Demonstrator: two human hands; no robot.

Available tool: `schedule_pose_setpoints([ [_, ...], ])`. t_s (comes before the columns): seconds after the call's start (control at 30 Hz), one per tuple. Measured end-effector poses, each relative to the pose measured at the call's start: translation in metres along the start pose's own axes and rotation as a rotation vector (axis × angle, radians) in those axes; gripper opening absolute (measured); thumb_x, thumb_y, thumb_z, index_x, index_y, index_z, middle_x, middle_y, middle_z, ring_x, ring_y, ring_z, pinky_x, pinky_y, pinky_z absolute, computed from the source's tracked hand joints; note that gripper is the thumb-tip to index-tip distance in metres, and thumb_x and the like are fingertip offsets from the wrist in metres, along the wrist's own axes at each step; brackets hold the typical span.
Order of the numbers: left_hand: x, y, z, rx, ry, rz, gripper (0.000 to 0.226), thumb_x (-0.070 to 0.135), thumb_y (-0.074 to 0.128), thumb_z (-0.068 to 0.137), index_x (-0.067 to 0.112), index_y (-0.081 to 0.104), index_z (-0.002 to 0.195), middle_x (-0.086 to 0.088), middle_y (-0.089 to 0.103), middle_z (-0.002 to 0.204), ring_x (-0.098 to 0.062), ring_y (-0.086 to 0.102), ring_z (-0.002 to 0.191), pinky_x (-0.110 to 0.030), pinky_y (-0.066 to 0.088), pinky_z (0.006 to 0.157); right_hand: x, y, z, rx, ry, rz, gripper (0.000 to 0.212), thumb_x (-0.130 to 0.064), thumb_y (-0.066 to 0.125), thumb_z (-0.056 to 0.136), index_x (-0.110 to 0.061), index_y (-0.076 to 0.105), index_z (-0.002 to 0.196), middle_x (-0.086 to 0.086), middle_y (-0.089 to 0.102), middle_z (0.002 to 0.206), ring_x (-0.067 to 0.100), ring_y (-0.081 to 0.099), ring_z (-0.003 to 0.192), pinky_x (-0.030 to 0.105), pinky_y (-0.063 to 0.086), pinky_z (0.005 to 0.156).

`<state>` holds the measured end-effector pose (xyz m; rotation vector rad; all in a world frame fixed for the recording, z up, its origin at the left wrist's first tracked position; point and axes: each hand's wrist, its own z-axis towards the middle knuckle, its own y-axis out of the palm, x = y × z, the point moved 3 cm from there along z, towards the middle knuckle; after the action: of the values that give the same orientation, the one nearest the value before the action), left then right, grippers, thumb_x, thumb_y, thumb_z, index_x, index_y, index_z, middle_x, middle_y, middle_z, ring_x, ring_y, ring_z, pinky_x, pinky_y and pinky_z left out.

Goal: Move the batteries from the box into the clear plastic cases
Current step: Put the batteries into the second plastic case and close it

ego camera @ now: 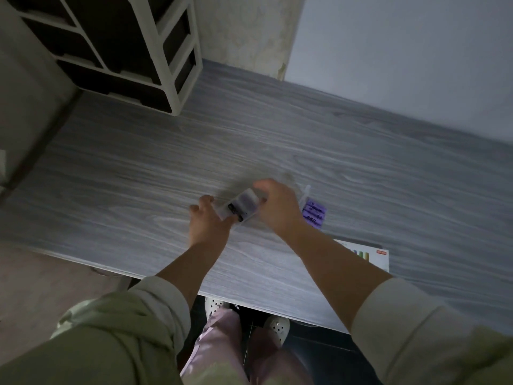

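A clear plastic case (241, 206) with dark batteries inside sits just above the grey wooden table, between both hands. My left hand (206, 221) grips its near left end and my right hand (277, 207) grips its far right side. The case is blurred by motion. To the right lies a second clear case (306, 196), its lid up, with purple batteries (315, 213) in it. A white battery box (370, 257) with coloured batteries printed on it lies at the table's near right, partly hidden by my right forearm.
A white and black drawer unit (130, 51) stands at the table's far left corner. The wall runs along the back. The table's front edge (166, 276) is close to my body, with my legs and shoes below it.
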<state>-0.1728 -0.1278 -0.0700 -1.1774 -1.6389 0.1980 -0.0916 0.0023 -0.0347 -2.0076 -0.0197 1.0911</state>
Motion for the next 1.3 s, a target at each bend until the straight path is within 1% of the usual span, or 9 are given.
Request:
schedule_pose_setpoints([
  [0.1, 0.022, -0.003, -0.008, 0.096, 0.129, -0.016, 0.036, 0.022, 0.058, 0.092, 0.016, 0.051, 0.126, -0.011, 0.050, 0.124, -0.022, 0.056, 0.092, -0.030, 0.041, 0.073, 0.018, -0.033, 0.006, 0.108, -0.027, -0.049, 0.040, 0.005, 0.046, 0.086, -0.014, 0.067, 0.113, 0.003, 0.069, 0.113, 0.019, 0.061, 0.107, 0.013, 0.035, 0.085],
  [0.23, 0.056, 0.027, -0.021, -0.080, 0.190, -0.043, 0.017, 0.021, 0.050, 0.095, 0.016, 0.061, 0.108, 0.000, 0.062, 0.094, -0.016, 0.056, 0.079, -0.024, 0.038, 0.067, 0.051, -0.070, 0.003, 0.184, 0.005, 0.003, 0.042, 0.009, 0.042, 0.087, -0.013, 0.071, 0.107, 0.005, 0.070, 0.109, 0.015, 0.061, 0.093, 0.000, 0.032, 0.072],
  [0.33, 0.065, 0.061, -0.038, -0.308, -0.134, -0.316, 0.021, 0.025, 0.047, 0.098, 0.011, 0.057, 0.109, -0.006, 0.061, 0.083, -0.020, 0.057, 0.066, -0.028, 0.046, 0.060, 0.074, -0.084, 0.003, 0.111, 0.069, 0.043, 0.045, 0.008, 0.037, 0.091, -0.015, 0.067, 0.114, 0.007, 0.066, 0.110, 0.017, 0.061, 0.084, -0.002, 0.035, 0.063],
  [0.47, 0.070, 0.085, -0.054, -0.476, -0.438, -0.543, 0.033, 0.036, 0.043, 0.100, 0.009, 0.051, 0.117, -0.013, 0.066, 0.096, -0.022, 0.065, 0.075, -0.031, 0.057, 0.066, 0.089, -0.085, 0.006, -0.067, 0.047, 0.003, 0.047, 0.004, 0.034, 0.094, -0.019, 0.057, 0.128, 0.007, 0.059, 0.130, 0.023, 0.057, 0.115, 0.016, 0.038, 0.084],
  [0.6, 0.075, 0.092, -0.052, -0.388, -0.403, -0.585, 0.028, 0.027, 0.048, 0.099, 0.006, 0.055, 0.115, -0.014, 0.066, 0.101, -0.022, 0.064, 0.081, -0.034, 0.056, 0.075, 0.100, -0.090, 0.004, -0.119, 0.061, 0.039, 0.040, -0.004, 0.036, 0.098, -0.022, 0.054, 0.129, 0.003, 0.061, 0.125, 0.013, 0.055, 0.098, 0.014, 0.039, 0.067],
  [0.83, 0.079, 0.085, -0.031, -0.212, -0.296, -0.529, 0.019, 0.022, 0.050, 0.098, 0.010, 0.060, 0.109, -0.008, 0.063, 0.102, -0.020, 0.062, 0.088, -0.038, 0.055, 0.086, 0.113, -0.099, -0.008, -0.074, 0.098, 0.043, 0.021, -0.026, 0.045, 0.099, -0.014, 0.061, 0.106, -0.002, 0.065, 0.096, 0.009, 0.058, 0.084, 0.026, 0.040, 0.077],
  [0.97, 0.079, 0.081, -0.025, -0.222, -0.245, -0.505, 0.025, 0.022, 0.052, 0.097, 0.010, 0.061, 0.117, -0.004, 0.063, 0.102, -0.019, 0.061, 0.090, -0.038, 0.052, 0.087, 0.114, -0.097, -0.017, -0.050, 0.113, 0.134, 0.021, -0.028, 0.052, 0.094, -0.013, 0.065, 0.101, 0.001, 0.067, 0.099, 0.015, 0.060, 0.093, 0.033, 0.046, 0.088],
  [1.17, 0.070, 0.079, -0.023, -0.227, -0.175, -0.418, 0.033, 0.020, 0.056, 0.095, 0.022, 0.061, 0.127, 0.006, 0.062, 0.103, -0.014, 0.055, 0.090, -0.038, 0.049, 0.095, 0.121, -0.085, -0.025, -0.076, 0.156, 0.167, 0.016, -0.029, 0.071, 0.080, -0.028, 0.058, 0.072, -0.009, 0.062, 0.077, 0.006, 0.064, 0.077, 0.018, 0.039, 0.060],
  [1.3, 0.060, 0.081, -0.025, -0.220, -0.180, -0.386, 0.036, 0.009, 0.056, 0.092, 0.022, 0.063, 0.126, 0.000, 0.062, 0.111, -0.015, 0.056, 0.086, -0.030, 0.049, 0.088, 0.124, -0.077, -0.030, -0.105, 0.164, 0.162, 0.019, -0.022, 0.076, 0.074, -0.022, 0.064, 0.089, -0.009, 0.063, 0.085, 0.002, 0.060, 0.078, 0.013, 0.040, 0.059],
])
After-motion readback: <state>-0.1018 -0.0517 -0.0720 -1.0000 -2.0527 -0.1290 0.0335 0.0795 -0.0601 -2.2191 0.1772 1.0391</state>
